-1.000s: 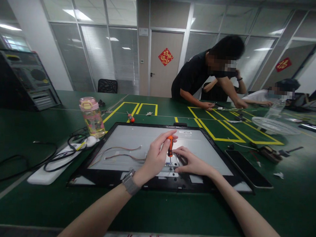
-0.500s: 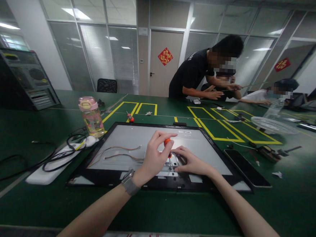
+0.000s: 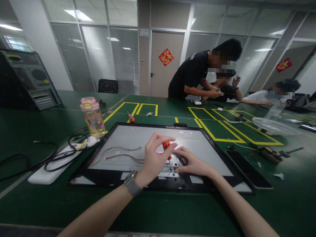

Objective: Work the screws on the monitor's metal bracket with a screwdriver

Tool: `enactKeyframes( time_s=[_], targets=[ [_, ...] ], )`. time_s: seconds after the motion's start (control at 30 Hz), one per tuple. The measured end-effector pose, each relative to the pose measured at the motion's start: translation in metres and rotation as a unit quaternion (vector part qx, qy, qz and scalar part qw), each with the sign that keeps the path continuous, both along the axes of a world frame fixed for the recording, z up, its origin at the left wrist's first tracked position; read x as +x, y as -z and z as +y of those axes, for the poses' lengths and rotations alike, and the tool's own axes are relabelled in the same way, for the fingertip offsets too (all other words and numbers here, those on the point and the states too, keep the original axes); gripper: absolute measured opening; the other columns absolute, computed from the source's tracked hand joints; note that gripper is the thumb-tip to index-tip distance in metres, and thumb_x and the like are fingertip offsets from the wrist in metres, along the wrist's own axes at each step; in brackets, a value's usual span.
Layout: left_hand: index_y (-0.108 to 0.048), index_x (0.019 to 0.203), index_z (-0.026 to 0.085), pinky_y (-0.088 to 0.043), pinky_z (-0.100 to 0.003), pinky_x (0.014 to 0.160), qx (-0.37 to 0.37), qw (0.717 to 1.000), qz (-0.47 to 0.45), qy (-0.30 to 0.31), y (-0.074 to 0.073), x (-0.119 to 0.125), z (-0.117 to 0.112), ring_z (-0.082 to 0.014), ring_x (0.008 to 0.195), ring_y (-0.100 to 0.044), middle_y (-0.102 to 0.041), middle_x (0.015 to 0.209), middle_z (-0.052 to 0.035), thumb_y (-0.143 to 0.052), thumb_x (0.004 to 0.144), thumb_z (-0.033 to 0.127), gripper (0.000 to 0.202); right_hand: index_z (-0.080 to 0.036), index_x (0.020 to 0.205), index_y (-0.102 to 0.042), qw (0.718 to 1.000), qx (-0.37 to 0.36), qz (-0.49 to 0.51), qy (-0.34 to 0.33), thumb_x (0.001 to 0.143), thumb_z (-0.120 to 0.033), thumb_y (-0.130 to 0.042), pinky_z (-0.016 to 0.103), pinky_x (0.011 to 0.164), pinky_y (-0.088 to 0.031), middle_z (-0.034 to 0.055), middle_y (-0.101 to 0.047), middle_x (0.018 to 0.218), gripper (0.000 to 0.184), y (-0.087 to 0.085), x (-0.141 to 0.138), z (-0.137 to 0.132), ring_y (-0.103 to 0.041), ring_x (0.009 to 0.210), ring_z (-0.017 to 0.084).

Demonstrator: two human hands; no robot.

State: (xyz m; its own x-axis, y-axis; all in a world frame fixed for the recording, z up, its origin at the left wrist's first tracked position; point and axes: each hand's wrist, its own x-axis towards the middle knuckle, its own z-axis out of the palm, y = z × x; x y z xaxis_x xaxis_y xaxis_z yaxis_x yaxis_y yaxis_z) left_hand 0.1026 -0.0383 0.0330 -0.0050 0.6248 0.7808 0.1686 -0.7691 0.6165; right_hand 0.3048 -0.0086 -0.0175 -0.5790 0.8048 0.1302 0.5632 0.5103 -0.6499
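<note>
Before me a flat display panel (image 3: 209, 154) with a black frame lies back side up on the green table. My left hand (image 3: 157, 154) has its thumb and fingers round the orange handle of a screwdriver (image 3: 166, 145), which stands with its shaft down at the panel's lower middle. Close to its right, my right hand (image 3: 191, 162) rests by a small metal bracket (image 3: 172, 173), fingers bent toward it. Whether the fingertips pinch a small part there is hidden. Thin cables (image 3: 123, 155) run across the panel's left half.
Left of the panel are a white power strip (image 3: 46, 172) with black cords and a pink-lidded bottle (image 3: 93, 117). A phone (image 3: 248, 168) lies on the right. Another screwdriver (image 3: 131, 118) is beyond the panel. A computer tower (image 3: 22, 78) stands far left; people work across the table.
My left hand has shifted slightly on the screwdriver, whose handle looks turned. My right hand stays by the bracket. Across the table, the standing person's hands have drawn closer together.
</note>
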Motion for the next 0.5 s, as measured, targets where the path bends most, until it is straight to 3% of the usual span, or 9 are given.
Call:
enactKeyframes(
  time_s=[0.07, 0.2, 0.27, 0.4, 0.5],
  targets=[
    [-0.070, 0.089, 0.021, -0.046, -0.028, 0.073, -0.006, 1.000, -0.005, -0.004, 0.0002, -0.0003, -0.0012, -0.0151, 0.078, -0.056, -0.056, 0.082, -0.0021, -0.057, 0.086, 0.025, 0.014, -0.027, 0.132, -0.045, 1.000, -0.001, -0.001, 0.002, 0.070, -0.045, -0.072, 0.040, 0.093, -0.042, 0.0062, -0.045, 0.116, 0.069, -0.0011, -0.0005, -0.0007, -0.048, 0.104, 0.024],
    [-0.065, 0.107, 0.020, -0.046, -0.030, 0.080, -0.033, 0.998, -0.005, 0.058, -0.0013, -0.0016, -0.0020, -0.0172, 0.092, -0.058, -0.060, 0.100, -0.0061, -0.038, 0.094, 0.019, 0.030, -0.026, 0.130, -0.047, 1.000, -0.001, 0.000, 0.001, 0.071, -0.045, -0.071, 0.040, 0.093, -0.043, 0.0065, -0.045, 0.116, 0.067, -0.0027, -0.0014, -0.0020, -0.048, 0.103, 0.024],
    [-0.064, 0.107, 0.020, -0.046, -0.030, 0.080, -0.037, 0.997, 0.000, 0.064, -0.0018, -0.0013, -0.0013, -0.0166, 0.089, -0.059, -0.062, 0.097, -0.0051, -0.044, 0.092, 0.019, 0.025, -0.026, 0.130, -0.047, 1.000, -0.001, 0.003, 0.000, 0.071, -0.045, -0.071, 0.039, 0.092, -0.043, 0.0064, -0.045, 0.116, 0.068, -0.0020, -0.0011, -0.0015, -0.048, 0.103, 0.023],
    [-0.069, 0.091, 0.021, -0.046, -0.027, 0.075, -0.024, 1.000, 0.009, 0.010, -0.0015, 0.0000, -0.0003, -0.0143, 0.078, -0.056, -0.055, 0.083, -0.0014, -0.061, 0.083, 0.022, 0.011, -0.026, 0.131, -0.046, 1.000, -0.001, 0.002, -0.002, 0.071, -0.045, -0.071, 0.038, 0.093, -0.043, 0.0065, -0.044, 0.117, 0.068, -0.0001, 0.0001, -0.0001, -0.048, 0.104, 0.023],
    [-0.068, 0.097, 0.021, -0.046, -0.028, 0.079, -0.030, 0.999, 0.004, 0.021, -0.0014, -0.0001, -0.0004, -0.0153, 0.085, -0.056, -0.055, 0.091, -0.0032, -0.051, 0.089, 0.022, 0.018, -0.026, 0.131, -0.046, 1.000, 0.002, -0.003, 0.000, 0.071, -0.045, -0.072, 0.038, 0.093, -0.042, 0.0063, -0.044, 0.116, 0.068, -0.0005, 0.0004, -0.0005, -0.048, 0.103, 0.023]
  ],
)
